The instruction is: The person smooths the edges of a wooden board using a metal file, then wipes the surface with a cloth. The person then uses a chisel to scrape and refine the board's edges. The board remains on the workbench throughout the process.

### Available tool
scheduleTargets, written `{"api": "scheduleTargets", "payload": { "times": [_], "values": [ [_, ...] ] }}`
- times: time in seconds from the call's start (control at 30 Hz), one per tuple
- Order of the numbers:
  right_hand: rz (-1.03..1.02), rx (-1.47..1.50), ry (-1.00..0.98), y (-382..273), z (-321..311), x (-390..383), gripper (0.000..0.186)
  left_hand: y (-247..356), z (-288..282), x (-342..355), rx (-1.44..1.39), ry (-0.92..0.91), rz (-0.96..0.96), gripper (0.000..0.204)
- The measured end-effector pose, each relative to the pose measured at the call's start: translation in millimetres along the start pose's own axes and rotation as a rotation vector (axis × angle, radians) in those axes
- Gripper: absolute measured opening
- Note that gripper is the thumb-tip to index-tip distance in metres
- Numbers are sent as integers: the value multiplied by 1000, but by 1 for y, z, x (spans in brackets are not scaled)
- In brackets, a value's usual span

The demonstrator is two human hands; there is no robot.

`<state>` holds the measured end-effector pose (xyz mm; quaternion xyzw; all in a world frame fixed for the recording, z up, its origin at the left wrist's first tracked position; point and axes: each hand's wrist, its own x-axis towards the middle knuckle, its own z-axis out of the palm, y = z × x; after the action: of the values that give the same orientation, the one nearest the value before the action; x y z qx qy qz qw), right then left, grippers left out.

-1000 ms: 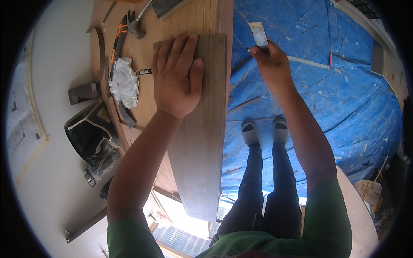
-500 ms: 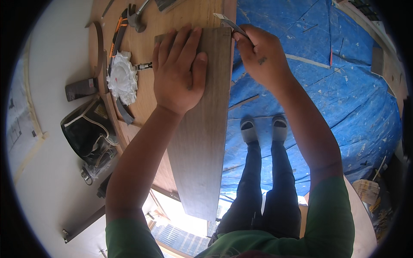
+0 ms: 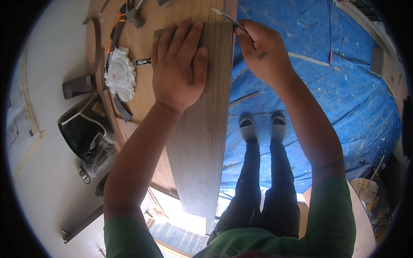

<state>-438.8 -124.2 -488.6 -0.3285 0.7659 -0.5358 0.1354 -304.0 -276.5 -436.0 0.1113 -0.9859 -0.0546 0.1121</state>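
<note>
A long grey-brown wooden board lies along the edge of a light wooden bench. My left hand rests flat on its far end, fingers stretched out and thumb apart. Just beyond the board's far right corner, my right hand pinches a thin grey strip with a pale end. That strip points up and left over the far edge of the board; its exact kind is unclear. Beside my left fingers sits a crumpled white wad, with a metal piece between it and my hand.
A hammer and an orange-and-black handled tool lie at the far left of the bench. Curled brown strips, a dark box and a black bag are further left. Blue sheeting covers the floor on the right.
The whole view has shifted slightly, so bench things sit a little higher and further left. The strip in my right hand has tilted a little; my left hand stays on the board.
</note>
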Motion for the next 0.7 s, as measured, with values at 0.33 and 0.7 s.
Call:
{"api": "scheduleTargets", "payload": {
  "times": [0.33, 0.7],
  "values": [
    [-268, -146, -12, 13, 3, -16, 12, -1, 1, 1, -5, 6, 14, 48],
    [56, 177, 35, 23, 4, -11, 15, -1, 2, 2, -1, 3, 27, 48]
  ]
}}
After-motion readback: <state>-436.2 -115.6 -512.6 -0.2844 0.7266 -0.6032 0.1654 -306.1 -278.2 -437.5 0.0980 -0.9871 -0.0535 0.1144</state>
